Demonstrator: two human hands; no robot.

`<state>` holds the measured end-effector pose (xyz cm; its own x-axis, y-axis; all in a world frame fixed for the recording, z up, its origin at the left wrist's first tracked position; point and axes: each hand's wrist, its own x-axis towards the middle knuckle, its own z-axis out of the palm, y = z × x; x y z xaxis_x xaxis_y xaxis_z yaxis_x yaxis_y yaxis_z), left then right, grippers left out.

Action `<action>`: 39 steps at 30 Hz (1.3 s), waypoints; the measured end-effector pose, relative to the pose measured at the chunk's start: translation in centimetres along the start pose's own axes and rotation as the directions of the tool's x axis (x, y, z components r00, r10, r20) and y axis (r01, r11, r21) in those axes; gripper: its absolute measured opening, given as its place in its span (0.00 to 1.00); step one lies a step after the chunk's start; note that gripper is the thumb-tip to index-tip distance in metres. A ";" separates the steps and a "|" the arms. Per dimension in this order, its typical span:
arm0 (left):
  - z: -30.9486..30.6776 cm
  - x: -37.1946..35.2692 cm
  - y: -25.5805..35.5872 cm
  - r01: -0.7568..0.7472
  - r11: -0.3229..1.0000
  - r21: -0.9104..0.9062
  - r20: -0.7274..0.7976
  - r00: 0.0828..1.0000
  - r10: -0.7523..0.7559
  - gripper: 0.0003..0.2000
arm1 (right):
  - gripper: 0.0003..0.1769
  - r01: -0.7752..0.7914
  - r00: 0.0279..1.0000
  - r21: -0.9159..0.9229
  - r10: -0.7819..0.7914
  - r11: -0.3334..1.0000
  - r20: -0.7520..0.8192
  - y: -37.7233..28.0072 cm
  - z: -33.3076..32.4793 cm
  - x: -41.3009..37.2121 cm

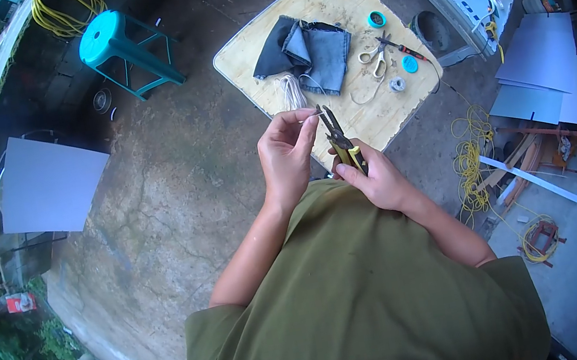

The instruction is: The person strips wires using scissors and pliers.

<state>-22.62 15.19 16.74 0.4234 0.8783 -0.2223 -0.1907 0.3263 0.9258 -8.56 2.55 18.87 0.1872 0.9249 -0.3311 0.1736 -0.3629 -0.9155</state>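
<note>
The plywood table (320,3) has a pale, grainy top with rounded corners, and both hands are raised just in front of its near edge. The left hand (288,153) is closed in a pinch, thumb and forefinger pressed on a thin pale strand (308,117). The strand is so fine that its material cannot be made out. The right hand (373,177) is wrapped tight around the yellow and black handles of the pliers (336,134), whose long, dark, tapered nose points up beside the strand at the table's near edge. Whether the nose grips the strand or only sits against it is too small to tell. The two hands are close but not touching.

On the table, a crumpled piece of blue denim (317,53) lies near the middle, its folds hiding whatever is under it. A bundle of white cord (291,92) sits at the denim's near side. Pale-handled metal scissors (375,59) lie to the right of the denim, next to a slim screwdriver (404,50) with a red and black handle. A teal ring-shaped roll (376,19) is at the table's far right, and a flat teal disc (410,64) sits near its right edge.

Left of the table stands a moulded teal plastic stool (117,44) on rough, cracked concrete. Right of the table, loose yellow cable (468,157) trails across the floor. The person's olive shirt hides the table's legs and the ground below the hands.
</note>
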 end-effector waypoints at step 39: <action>0.5 2.3 -0.3 -0.032 0.998 0.056 0.017 0.999 0.031 0.05 | 0.13 -0.097 0.992 -0.136 0.085 0.986 -0.094 -0.4 0.1 1.7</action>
<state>-21.17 16.93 16.14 0.4323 0.8818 -0.1883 -0.1542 0.2781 0.9481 -8.39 4.32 18.66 0.2913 0.8760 -0.3844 0.2842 -0.4630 -0.8396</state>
